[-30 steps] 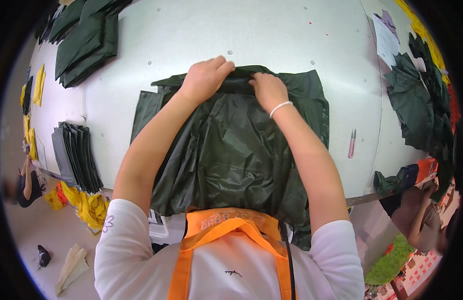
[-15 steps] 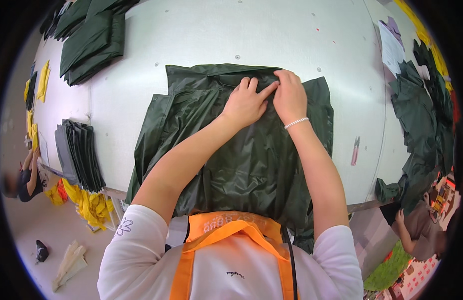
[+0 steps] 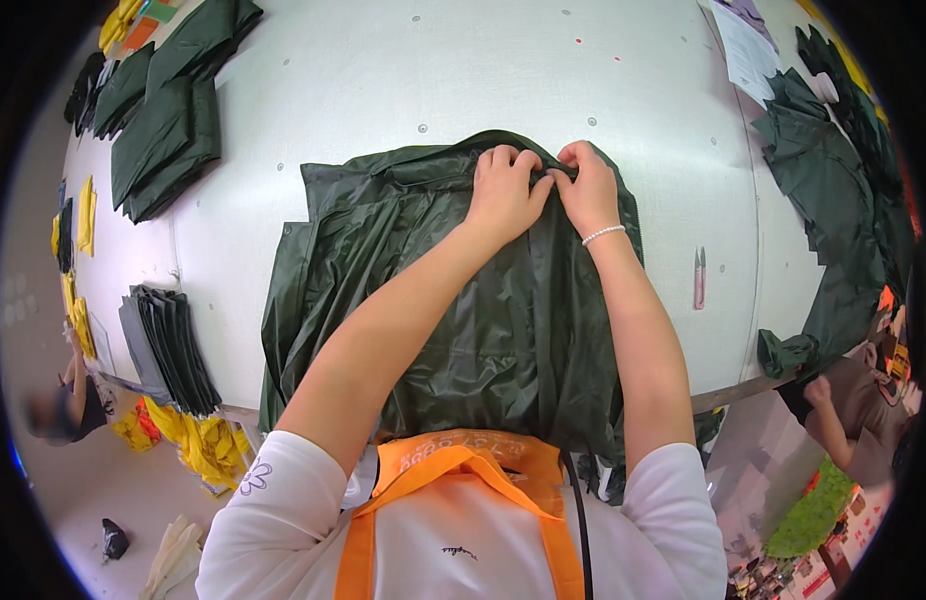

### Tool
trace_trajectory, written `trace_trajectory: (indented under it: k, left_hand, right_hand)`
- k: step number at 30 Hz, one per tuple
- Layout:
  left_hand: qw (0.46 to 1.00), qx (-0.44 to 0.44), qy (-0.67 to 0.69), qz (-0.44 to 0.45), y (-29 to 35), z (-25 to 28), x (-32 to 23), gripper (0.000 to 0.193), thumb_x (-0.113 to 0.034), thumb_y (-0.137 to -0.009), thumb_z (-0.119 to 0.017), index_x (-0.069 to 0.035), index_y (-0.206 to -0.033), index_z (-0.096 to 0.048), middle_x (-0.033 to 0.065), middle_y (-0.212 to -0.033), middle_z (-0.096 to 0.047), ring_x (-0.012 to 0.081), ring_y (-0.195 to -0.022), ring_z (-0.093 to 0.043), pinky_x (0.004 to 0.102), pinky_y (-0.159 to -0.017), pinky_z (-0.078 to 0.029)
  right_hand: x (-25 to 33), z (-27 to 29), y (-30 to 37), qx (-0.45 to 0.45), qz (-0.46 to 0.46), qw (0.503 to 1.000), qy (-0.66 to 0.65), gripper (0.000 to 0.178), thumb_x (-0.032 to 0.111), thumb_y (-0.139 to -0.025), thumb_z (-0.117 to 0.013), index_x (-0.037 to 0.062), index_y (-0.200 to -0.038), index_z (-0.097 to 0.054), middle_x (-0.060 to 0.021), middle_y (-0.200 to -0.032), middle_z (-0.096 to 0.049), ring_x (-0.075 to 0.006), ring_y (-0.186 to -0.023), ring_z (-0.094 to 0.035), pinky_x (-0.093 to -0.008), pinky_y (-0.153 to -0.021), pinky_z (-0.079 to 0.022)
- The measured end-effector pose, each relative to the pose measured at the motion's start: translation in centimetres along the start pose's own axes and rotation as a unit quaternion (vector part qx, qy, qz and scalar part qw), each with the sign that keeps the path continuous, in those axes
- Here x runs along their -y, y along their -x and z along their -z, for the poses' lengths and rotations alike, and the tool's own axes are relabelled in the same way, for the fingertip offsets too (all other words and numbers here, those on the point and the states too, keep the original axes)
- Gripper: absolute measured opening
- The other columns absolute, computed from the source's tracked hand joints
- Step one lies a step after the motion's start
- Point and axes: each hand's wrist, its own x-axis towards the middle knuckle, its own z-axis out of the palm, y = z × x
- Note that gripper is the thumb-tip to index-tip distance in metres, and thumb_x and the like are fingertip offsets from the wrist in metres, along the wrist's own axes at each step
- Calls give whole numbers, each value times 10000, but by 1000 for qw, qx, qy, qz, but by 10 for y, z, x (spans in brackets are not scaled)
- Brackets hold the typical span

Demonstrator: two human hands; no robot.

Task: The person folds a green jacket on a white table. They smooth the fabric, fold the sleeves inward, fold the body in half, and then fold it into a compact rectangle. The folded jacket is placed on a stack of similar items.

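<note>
A dark green, shiny raincoat-like garment point(image 3: 463, 340) lies spread and wrinkled on the pale table point(image 3: 383, 70), its lower part reaching to my apron point(image 3: 473, 452). At its far edge my left hand point(image 3: 505, 195) is closed, gripping the fabric between curled fingers and thumb. Right beside it, my right hand point(image 3: 590, 192) pinches the same edge, and the two thumbs nearly meet. Between them the cloth is bunched; exactly how the edge is folded under the fingers is hidden.
Pink-handled thread snips point(image 3: 700, 285) lie to the right. Folded dark green stacks point(image 3: 168, 145) sit far left, with upright-looking folded pieces point(image 3: 168, 345) nearer. More green garments point(image 3: 823, 190) and a paper sheet point(image 3: 745, 50) lie along the right. Other people point(image 3: 848, 420) are at both sides.
Both hands now grip the fabric edge side by side, where my left index finger pointed across before. The garment's far edge has bowed up and its right side drawn inward. The view has shifted slightly.
</note>
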Motion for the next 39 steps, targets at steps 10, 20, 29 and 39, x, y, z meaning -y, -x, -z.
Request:
trace_trajectory:
  k: [10,20,29,39]
  left_hand:
    - [997,-37,43,54,-9,-15,4,192,-247,-806,-622,-61,-851,-637,122,-892,-587,352,-942,-485,432,-864,-372]
    - [985,-106,-136,-16,-2,48,30,100,-115,-729,-606,-24,-705,-638,126,-827,-598,319,-851,-544,408,-732,-462]
    - [968,-112,-215,59,19,78,72,122,-158,-786,-590,-65,-717,-628,98,-769,-613,299,-801,-563,424,-695,-442]
    - [961,-11,-208,183,6,64,34,168,-190,-889,-501,-39,-922,-568,184,-877,-588,361,-831,-566,462,-718,-479]
  right_hand:
    - [14,9,7,-19,4,991,-131,253,-11,-736,-648,64,-964,-566,-108,-802,-640,-289,-794,-616,-372,-696,-482]
    - [-17,10,11,-90,67,994,-6,42,62,-771,-644,67,-804,-669,-94,-748,-635,-284,-745,-587,-380,-685,-469]
    - [-21,-9,12,-108,45,993,5,31,55,-769,-642,71,-794,-651,-79,-756,-640,-271,-757,-587,-383,-693,-455]
    - [-15,-12,13,-99,26,994,28,46,49,-778,-627,61,-817,-647,-100,-792,-645,-286,-768,-598,-384,-694,-478]
